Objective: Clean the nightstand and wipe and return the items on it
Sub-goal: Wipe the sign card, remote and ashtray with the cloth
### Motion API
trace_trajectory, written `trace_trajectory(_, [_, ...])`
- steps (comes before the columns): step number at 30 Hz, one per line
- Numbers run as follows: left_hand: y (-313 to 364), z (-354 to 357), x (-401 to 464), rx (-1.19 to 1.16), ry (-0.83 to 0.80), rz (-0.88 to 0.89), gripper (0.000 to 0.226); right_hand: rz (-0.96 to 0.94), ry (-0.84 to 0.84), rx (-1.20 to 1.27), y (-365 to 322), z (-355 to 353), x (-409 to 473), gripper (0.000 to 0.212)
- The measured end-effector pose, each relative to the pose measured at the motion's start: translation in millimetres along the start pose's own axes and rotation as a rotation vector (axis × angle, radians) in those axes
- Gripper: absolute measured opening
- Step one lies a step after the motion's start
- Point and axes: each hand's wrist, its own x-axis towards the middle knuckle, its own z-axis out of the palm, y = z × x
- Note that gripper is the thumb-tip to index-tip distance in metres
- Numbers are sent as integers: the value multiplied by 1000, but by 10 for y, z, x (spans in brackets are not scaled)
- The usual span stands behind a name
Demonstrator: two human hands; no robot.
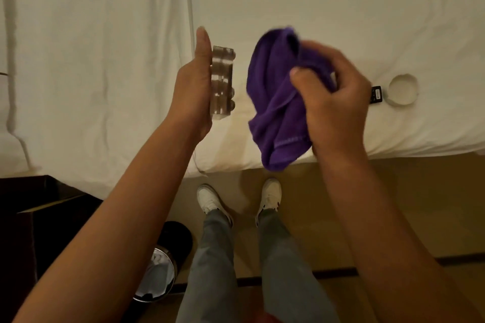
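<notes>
Left hand (195, 92) holds a blurred brownish rectangular block (221, 82) upright above the white bed (105, 47), thumb straight along one side, fingertips curled round the other. Right hand (333, 102) grips a bunched purple terry cloth (275, 102), fingers curled into it, just beside the block and apart from it. A small black tag (375, 94) and round white dish (402, 89) lie on the bed to the right.

- A bed (105, 47) with a white, lightly creased sheet fills the upper half of the view.
- Tan floor (406, 204) runs below the bed's near edge, crossed by a dark strip (336, 271).
- Dark wooden furniture (39, 217) stands at the lower left.
- Beside it is a shiny metal bin (157, 275) with a black rim.
- The light is warm and dim.
</notes>
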Motion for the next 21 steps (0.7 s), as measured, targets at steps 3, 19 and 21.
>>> trace_trajectory(3, [-25,49,-40,115,90,76,57,-63,-24,28,-169,87,186,38])
trace_trajectory(19, [-27,65,122,-40,282,76,44,-216,-175,-245,147,250,-382,35])
trace_trajectory(21, [-93,42,141,-191,247,-21,43,-235,-201,-244,182,212,-466,37])
